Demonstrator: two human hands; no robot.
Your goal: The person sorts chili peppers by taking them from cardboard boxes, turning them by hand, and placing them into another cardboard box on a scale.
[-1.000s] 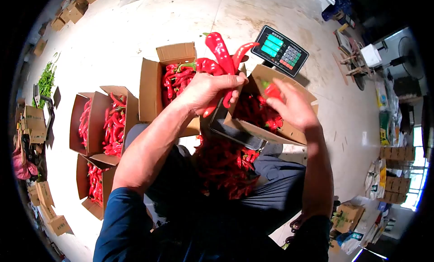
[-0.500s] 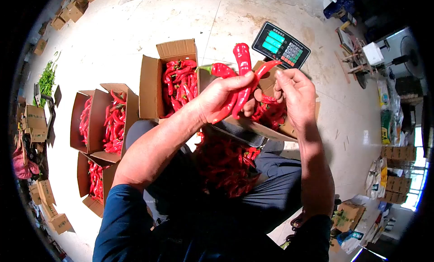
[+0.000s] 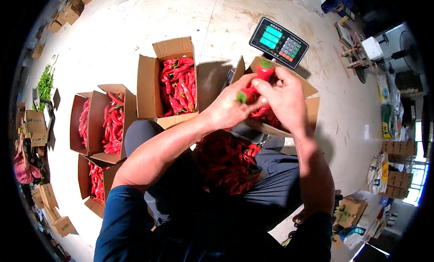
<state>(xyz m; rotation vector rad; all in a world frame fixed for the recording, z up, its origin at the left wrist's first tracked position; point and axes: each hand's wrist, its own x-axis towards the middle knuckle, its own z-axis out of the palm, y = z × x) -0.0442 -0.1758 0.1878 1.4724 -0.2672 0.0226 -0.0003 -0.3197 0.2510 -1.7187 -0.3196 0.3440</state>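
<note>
My left hand [image 3: 233, 103] is closed around red peppers, and the green stem end of one pepper [image 3: 246, 95] sticks out of it. Touching it, my right hand [image 3: 285, 97] has its fingers bent round another red pepper [image 3: 265, 71] with a green stem end. Both hands are over an open cardboard box [image 3: 312, 110] with red peppers inside. That box stands on a scale, whose lit display [image 3: 279, 42] is just beyond it. Parts of the held peppers are hidden by the fingers.
An open box [image 3: 147, 88] of red peppers stands left of the hands. Further left are more boxes [image 3: 95, 121] of peppers. A heap of red peppers [image 3: 226, 162] lies between the legs. Green peppers [image 3: 45, 85] lie at the far left.
The two hands have come together over the box. The peppers in my left hand have turned from upright to stem ends showing, and my right hand now grips at them.
</note>
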